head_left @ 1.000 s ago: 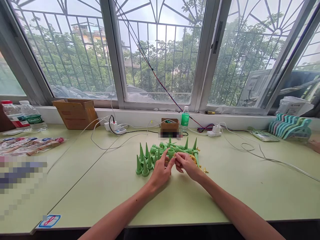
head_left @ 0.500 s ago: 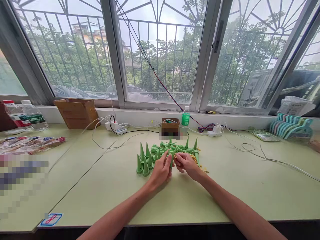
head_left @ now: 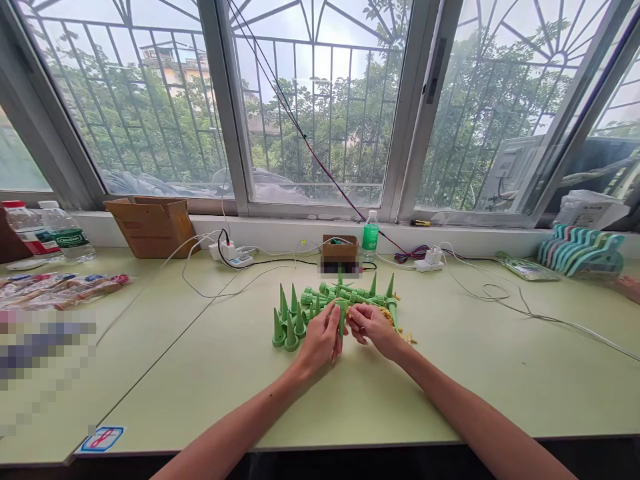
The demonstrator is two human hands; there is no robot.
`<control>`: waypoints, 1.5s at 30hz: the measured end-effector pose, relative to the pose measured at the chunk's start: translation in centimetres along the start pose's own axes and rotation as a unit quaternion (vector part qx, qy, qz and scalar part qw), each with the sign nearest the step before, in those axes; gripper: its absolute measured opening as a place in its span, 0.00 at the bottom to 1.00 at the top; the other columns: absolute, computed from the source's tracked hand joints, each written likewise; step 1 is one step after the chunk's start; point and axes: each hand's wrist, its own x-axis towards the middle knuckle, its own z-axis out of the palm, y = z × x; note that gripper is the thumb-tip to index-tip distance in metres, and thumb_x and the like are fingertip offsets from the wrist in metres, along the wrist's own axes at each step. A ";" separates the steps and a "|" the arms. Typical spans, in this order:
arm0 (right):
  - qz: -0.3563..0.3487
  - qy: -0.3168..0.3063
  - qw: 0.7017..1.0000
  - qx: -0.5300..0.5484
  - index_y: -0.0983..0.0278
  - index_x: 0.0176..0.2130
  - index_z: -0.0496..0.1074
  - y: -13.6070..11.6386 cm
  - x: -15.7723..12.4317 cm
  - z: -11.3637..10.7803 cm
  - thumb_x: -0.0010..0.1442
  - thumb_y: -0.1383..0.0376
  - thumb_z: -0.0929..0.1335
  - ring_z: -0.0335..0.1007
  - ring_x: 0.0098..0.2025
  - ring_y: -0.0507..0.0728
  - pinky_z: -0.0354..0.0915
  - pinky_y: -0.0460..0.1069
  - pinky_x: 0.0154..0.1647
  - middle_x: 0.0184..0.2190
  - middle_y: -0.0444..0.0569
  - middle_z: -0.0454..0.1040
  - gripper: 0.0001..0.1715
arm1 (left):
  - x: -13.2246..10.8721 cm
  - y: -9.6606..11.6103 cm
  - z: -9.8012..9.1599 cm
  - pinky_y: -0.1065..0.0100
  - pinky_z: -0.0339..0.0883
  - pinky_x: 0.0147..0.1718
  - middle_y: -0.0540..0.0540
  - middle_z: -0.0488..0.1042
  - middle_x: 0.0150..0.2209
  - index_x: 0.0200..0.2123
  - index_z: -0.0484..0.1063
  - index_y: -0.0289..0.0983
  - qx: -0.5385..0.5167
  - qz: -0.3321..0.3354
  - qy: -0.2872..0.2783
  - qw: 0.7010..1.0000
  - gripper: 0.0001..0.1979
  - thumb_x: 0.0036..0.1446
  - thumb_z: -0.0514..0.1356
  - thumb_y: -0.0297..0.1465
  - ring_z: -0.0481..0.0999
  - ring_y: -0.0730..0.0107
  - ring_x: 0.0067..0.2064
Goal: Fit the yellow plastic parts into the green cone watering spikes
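Note:
My left hand (head_left: 321, 339) is closed around a green plastic watering spike (head_left: 342, 321), its wide collar up and its point down. Close on its right side, my right hand (head_left: 374, 328) pinches a small yellow fitting (head_left: 349, 313) beside the collar; whether the two parts touch I cannot tell. Left of my hands, several green spikes (head_left: 291, 335) stand on their collars, points up. More green spikes (head_left: 320, 293) lie in a heap behind my hands. Loose yellow fittings (head_left: 410, 339) lie to the right, partly hidden by my right hand.
A small cardboard box (head_left: 340, 248) and a green-labelled bottle (head_left: 371, 235) stand at the back. White cables (head_left: 240, 287) and a power strip (head_left: 429, 265) lie along the windowsill. Teal hangers (head_left: 580, 253) are at right, near another person's hand (head_left: 629, 287).
The spike in my left hand has tipped so its collar opening shows less. My right hand stays beside it with the yellow fitting. Another person's hand shows more at the right edge.

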 end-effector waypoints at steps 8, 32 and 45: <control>-0.014 0.011 0.998 -0.068 0.63 0.25 0.62 -0.1 -0.1 0.2 0.62 0.49 0.66 0.55 0.15 0.46 0.51 0.44 0.16 0.19 0.40 0.64 0.24 | 0.0 -0.3 0.0 0.74 0.54 0.09 0.51 0.70 0.21 0.43 0.68 0.36 -0.011 0.002 -0.002 1.000 0.22 0.64 0.50 0.49 0.63 0.75 0.12; -0.149 0.063 0.912 -0.377 0.61 0.26 0.62 -0.8 -0.3 -0.1 0.66 0.58 0.62 0.54 0.21 0.52 0.52 0.48 0.25 0.19 0.42 0.62 0.18 | -0.2 0.5 0.2 0.77 0.55 0.08 0.51 0.71 0.23 0.34 0.64 0.36 -0.075 -0.051 -0.011 0.996 0.22 0.60 0.53 0.52 0.62 0.80 0.12; -0.181 0.067 0.895 -0.402 0.61 0.25 0.60 -0.9 -0.1 -0.3 0.67 0.61 0.61 0.55 0.23 0.53 0.52 0.48 0.27 0.20 0.43 0.63 0.18 | 0.1 0.4 0.3 0.76 0.57 0.08 0.50 0.73 0.28 0.36 0.63 0.36 -0.124 -0.082 -0.022 0.989 0.22 0.60 0.55 0.51 0.63 0.81 0.13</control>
